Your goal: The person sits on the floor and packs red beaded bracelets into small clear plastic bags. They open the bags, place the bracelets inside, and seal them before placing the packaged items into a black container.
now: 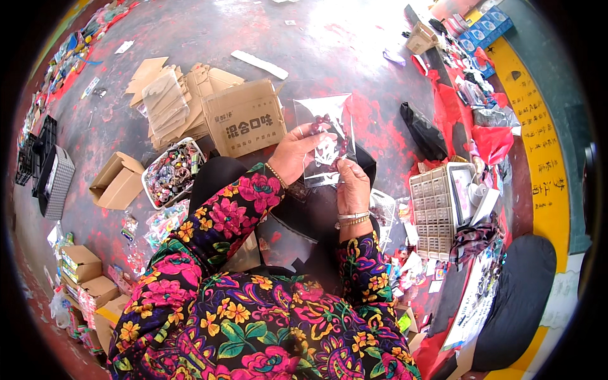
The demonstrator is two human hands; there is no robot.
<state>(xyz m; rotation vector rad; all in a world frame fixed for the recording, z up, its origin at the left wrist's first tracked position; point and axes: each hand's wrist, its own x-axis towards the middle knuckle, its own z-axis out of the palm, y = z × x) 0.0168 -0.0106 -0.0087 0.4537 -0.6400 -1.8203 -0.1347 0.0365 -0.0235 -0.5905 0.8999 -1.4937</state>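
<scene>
In front of me, above my lap, I hold up a clear plastic bag (339,106) with a glossy surface and a pale patch of glare. Dark red round beads (342,147) on a string show at the bag; whether they lie inside it or against it I cannot tell. My left hand (294,154) is closed at the bag's left side, thumb and fingertips pinching it beside the upper beads. At the lower right edge, my right hand (353,189) pinches the bag between thumb and fingers, just under the lower beads. Bracelets circle both wrists.
A white bin (151,190) of tangled hair ties or trinkets stands left of my knee. Near it are an open carton (119,180), a printed cardboard box (244,118) and flattened cardboard (149,73). At right stand a beige plastic basket (432,212) and a black cushioned seat (516,304).
</scene>
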